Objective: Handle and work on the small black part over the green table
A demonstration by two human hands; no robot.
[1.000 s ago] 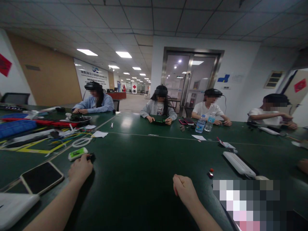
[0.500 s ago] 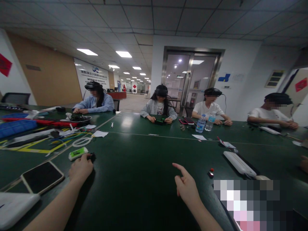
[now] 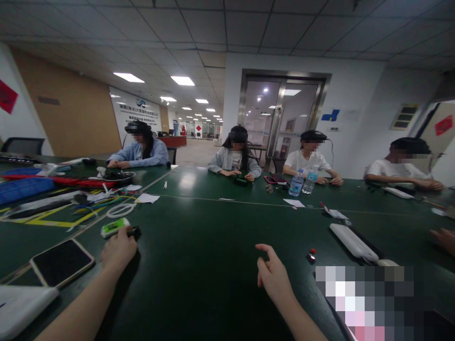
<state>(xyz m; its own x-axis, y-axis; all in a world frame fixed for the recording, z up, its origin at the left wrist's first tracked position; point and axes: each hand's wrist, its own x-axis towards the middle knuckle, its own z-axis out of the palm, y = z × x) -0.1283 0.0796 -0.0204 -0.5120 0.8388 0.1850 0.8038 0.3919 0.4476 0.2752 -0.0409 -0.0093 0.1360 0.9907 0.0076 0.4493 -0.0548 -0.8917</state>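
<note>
My left hand [image 3: 119, 248] is closed around a small black object [image 3: 135, 232] on the dark green table; its kind is hard to make out. Just beyond that hand lies a green and white packet [image 3: 115, 228]. A phone with a dark screen [image 3: 63, 262] rests to its left. My right hand [image 3: 275, 274] hovers at the middle right, its index finger stretched out and the thumb apart, with nothing visible in it. The other fingers curl partly out of sight. Right of it sits a small red and silver piece [image 3: 311, 255].
Wires [image 3: 99, 203], a white coiled cable [image 3: 121, 209] and blue trays [image 3: 26, 189] fill the left side. A long white case [image 3: 353, 242] lies right, near two water bottles [image 3: 296, 182]. Several people in headsets sit across; another person's hand [image 3: 444, 239] is at the right edge.
My right hand has shifted very slightly down, its index finger still out. My left hand has stayed put. Another person's hand has come further in at the right edge.
</note>
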